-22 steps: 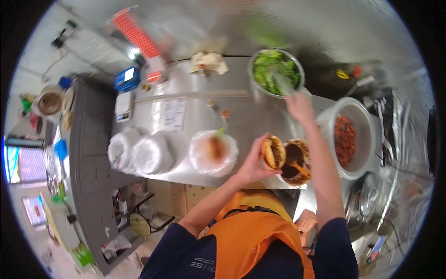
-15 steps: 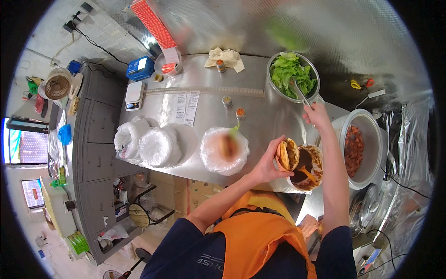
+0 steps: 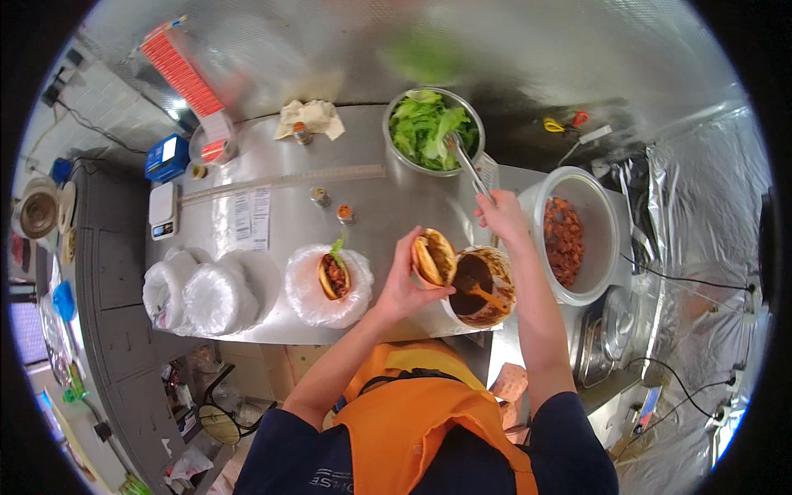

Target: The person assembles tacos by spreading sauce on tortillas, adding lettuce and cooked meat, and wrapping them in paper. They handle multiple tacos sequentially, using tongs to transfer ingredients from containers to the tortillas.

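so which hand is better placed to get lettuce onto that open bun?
Right. The right hand already grips the tongs, whose tips reach into the lettuce bowl. The left hand is occupied holding the open bun beside the sauce bowl.

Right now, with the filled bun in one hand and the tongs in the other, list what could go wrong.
1. The left hand holds the open bun tilted, right above the sauce tub; filling could slide into it.
2. The right hand grips the tongs at their far end, so lettuce from the bowl may drop on the way.
3. The right forearm passes close over the sauce tub and could smear.
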`<state>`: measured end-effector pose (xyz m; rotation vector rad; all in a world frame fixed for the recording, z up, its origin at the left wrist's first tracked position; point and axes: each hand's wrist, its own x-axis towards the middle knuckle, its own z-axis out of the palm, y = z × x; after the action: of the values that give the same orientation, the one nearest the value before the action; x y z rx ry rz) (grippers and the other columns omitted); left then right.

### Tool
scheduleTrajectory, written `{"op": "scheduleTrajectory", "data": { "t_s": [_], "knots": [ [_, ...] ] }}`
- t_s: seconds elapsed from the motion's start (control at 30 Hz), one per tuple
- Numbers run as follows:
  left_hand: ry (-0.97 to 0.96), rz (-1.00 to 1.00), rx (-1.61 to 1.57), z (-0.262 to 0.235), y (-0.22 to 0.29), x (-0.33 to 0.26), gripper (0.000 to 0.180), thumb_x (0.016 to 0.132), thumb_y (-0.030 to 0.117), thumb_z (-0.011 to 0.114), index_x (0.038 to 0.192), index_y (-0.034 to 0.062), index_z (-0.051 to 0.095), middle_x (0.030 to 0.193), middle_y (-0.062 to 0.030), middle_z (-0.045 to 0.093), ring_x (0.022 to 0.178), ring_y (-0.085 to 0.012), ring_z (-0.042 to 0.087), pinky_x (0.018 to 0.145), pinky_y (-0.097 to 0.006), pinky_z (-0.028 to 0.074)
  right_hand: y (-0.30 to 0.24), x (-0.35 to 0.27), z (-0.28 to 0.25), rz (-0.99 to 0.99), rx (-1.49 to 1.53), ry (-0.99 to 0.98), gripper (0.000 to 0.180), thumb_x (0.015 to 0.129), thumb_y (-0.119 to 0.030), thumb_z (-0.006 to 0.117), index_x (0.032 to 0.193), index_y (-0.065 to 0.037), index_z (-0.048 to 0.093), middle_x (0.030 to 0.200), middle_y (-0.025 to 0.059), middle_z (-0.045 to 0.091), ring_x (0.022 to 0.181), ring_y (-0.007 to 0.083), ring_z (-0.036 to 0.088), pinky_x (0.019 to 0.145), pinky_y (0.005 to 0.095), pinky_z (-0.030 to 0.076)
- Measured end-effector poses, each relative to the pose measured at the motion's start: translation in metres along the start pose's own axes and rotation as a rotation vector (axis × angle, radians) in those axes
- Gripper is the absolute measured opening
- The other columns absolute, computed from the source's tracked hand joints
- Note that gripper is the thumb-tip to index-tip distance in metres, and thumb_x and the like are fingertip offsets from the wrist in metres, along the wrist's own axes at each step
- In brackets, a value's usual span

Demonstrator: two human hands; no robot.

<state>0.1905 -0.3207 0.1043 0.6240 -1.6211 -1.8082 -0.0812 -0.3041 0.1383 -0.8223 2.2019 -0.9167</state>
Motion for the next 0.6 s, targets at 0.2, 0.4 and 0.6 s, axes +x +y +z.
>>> {"op": "scheduleTrajectory", "data": {
  "t_s": [0.2,0.4,0.6],
  "knots": [
    [0.035,0.093,0.104,0.004,0.001,0.013,0.121,0.065,0.004,0.099,0.16,0.0078,0.024,0.154,-0.0094,0.029,0.145,-0.0255,0.041,0.121,-0.042,0.042,0.02,0.015,-0.005,0.05,0.038,0.011,0.038,0.102,-0.028,0.068,0.102,0.009,0.07,0.084,0.0136,0.075,0.063,0.0172,0.071,0.057,0.0345,0.057],
    [0.069,0.065,0.129,0.008,0.003,0.021,0.117,0.066,0.002,0.097,0.158,0.007,0.025,0.15,-0.0096,0.031,0.141,-0.0249,0.044,0.12,-0.042,0.043,0.01,0.033,0.007,-0.046,-0.185,0.235,0.041,0.101,-0.036,0.065,0.098,0.004,0.073,0.093,0.022,0.077,0.079,0.0346,0.077,0.071,0.0475,0.06],
    [0.079,0.051,0.191,0.011,-0.001,0.023,0.116,0.067,0.003,0.097,0.157,0.004,0.024,0.147,-0.0114,0.038,0.139,-0.0246,0.047,0.12,-0.042,0.043,-0.03,0.009,0.036,-0.03,-0.677,0.121,0.039,0.1,-0.037,0.065,0.097,0.0,0.074,0.093,0.0259,0.075,0.088,0.0442,0.074,0.079,0.0536,0.058]
  ]
}}
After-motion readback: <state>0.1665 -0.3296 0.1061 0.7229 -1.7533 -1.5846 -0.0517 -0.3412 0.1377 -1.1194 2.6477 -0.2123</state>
